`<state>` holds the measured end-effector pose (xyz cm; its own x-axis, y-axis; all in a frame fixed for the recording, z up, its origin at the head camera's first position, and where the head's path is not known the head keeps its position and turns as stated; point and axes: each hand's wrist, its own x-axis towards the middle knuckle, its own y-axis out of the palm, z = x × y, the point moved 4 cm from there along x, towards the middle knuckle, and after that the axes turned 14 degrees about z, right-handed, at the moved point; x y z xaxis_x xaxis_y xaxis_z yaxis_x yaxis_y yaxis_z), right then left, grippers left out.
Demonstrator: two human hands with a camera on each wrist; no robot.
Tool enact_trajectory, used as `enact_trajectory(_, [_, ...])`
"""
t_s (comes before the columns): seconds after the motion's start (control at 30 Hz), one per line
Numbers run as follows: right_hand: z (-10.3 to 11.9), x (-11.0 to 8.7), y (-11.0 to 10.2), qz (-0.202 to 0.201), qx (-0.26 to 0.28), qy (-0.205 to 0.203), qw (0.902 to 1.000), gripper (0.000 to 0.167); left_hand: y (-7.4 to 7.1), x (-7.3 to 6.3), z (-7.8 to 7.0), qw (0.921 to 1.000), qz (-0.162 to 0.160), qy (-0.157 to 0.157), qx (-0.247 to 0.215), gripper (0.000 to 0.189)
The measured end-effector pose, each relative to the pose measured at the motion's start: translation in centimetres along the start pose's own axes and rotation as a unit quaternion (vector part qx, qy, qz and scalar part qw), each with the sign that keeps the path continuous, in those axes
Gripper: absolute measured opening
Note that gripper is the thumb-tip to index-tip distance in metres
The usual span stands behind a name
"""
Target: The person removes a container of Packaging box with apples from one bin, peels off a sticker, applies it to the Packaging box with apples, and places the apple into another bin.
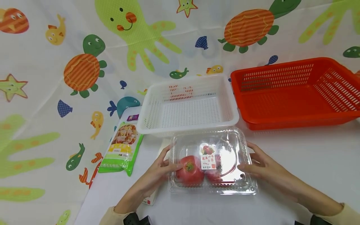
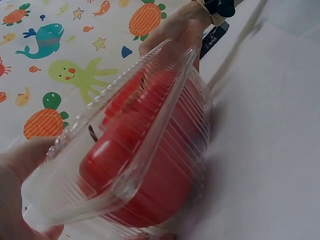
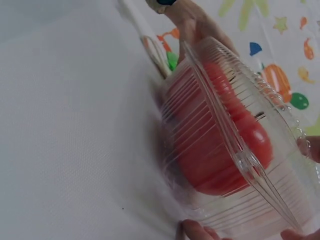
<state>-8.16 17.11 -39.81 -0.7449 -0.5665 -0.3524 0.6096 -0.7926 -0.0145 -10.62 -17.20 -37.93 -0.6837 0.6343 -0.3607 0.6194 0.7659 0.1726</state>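
Observation:
A clear plastic clamshell box (image 1: 230,137) with red apples (image 1: 190,172) inside sits in front of me, its lid down. A printed label (image 1: 208,156) is stuck on the lid. My left hand (image 1: 157,172) grips the box's left end, thumb over the lid's edge. At the opposite end my right hand (image 1: 262,167) holds it the same way, its thumb on the lid and fingers against the side. In the left wrist view, ribbed walls of the box (image 2: 185,115) stand close over the white tabletop. The right wrist view shows fingertips low by the box's base.
Behind the box stands a white basket (image 1: 191,109), with a larger red basket (image 1: 287,100) to its right. A green food bag (image 1: 121,148) and a small purple packet (image 1: 132,117) lie at the left. A pale flat pack (image 1: 150,199) shows partly beneath my left arm.

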Motion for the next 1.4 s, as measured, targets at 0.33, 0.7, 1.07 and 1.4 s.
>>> enact_trajectory(0.33, [-0.2, 0.0, 0.2, 0.012, 0.002, 0.02, 0.9997, 0.099, -0.1, 0.1, -0.1, 0.9984, 0.04, 0.003, -0.04, 0.1])
enact_trajectory(0.7, [0.1, -0.8, 1.2, 0.011, 0.007, -0.001, 0.9999, 0.101, 0.0, -0.6, -1.7, 0.9983, 0.046, 0.026, 0.025, 0.108])
enact_trajectory(1.07, [1.6, -2.4, 0.1, -0.041, -0.019, -0.034, 0.9984, 0.095, 1.6, 0.0, -3.9, 0.9959, 0.062, 0.06, 0.028, 0.11])
enact_trajectory(1.4, [3.0, -4.1, -5.3, -0.076, -0.018, -0.018, 0.9968, 0.086, 4.5, 2.3, -6.7, 0.9937, 0.061, 0.085, 0.039, 0.103])
